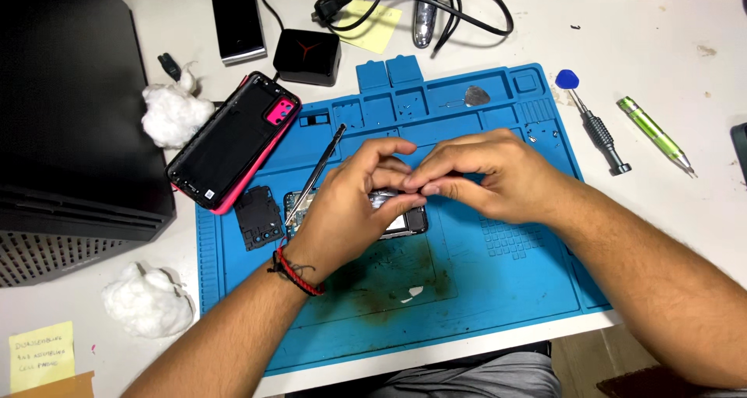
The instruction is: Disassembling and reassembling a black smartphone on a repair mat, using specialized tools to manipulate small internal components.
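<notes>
Both hands are right over the opened smartphone body with its exposed blue circuit board (pixel 299 203), which lies flat on the blue silicone repair mat (pixel 482 289) directly under the fingers, mostly hidden by them. The left hand (pixel 350 211) has its fingers (pixel 389 150) curled narrow, tips pinched together just above the phone's middle; the right hand (pixel 498 172) meets it from the other side, fingers (pixel 436 182) bunched tight and touching the left ones. Can't tell what tiny part, if any, sits between them. A thin metal pair of tweezers (pixel 323 164) pokes out just beyond the left fingers, slanting away. Further out past the left fingers lie the black back cover with pink edge (pixel 233 141) and a small black plastic shield piece (pixel 261 217). Off past the right fingers, on the white worktop (pixel 661 48), a black screwdriver with blue cap (pixel 595 122) and a green pen-shaped driver (pixel 655 135).
</notes>
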